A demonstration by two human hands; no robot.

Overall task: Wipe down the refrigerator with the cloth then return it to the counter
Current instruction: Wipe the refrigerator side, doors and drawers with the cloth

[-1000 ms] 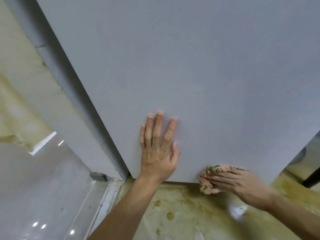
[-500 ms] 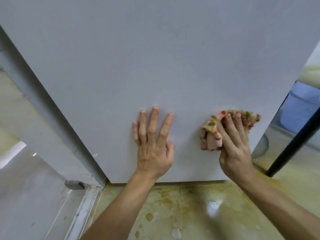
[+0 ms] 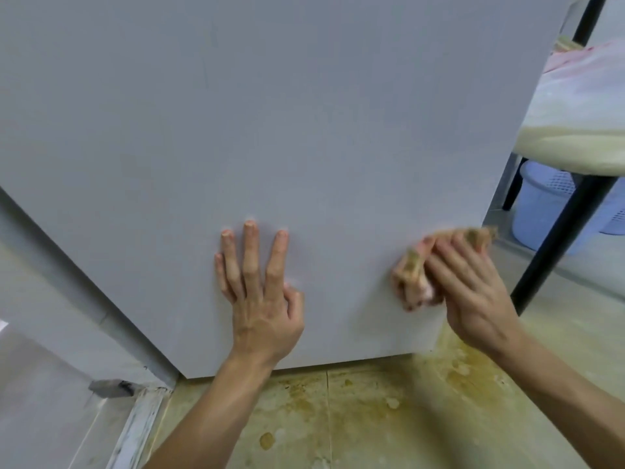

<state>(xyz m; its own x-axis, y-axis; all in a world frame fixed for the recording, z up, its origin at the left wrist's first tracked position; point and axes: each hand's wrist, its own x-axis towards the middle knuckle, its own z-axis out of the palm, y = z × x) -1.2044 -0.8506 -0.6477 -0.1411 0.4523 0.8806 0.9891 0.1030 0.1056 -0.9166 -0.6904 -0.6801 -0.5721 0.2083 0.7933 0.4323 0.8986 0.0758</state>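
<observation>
One gray refrigerator point(image 3: 270, 113), two hands: left point(image 3: 262, 299) spread flat, right point(image 3: 473, 292) pressing one cloth point(image 3: 414, 282).

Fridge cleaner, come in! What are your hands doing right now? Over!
Left hand flat on refrigerator door. Right hand pressing cloth against door near its right edge. Black leg close on the right, not touching.
</observation>
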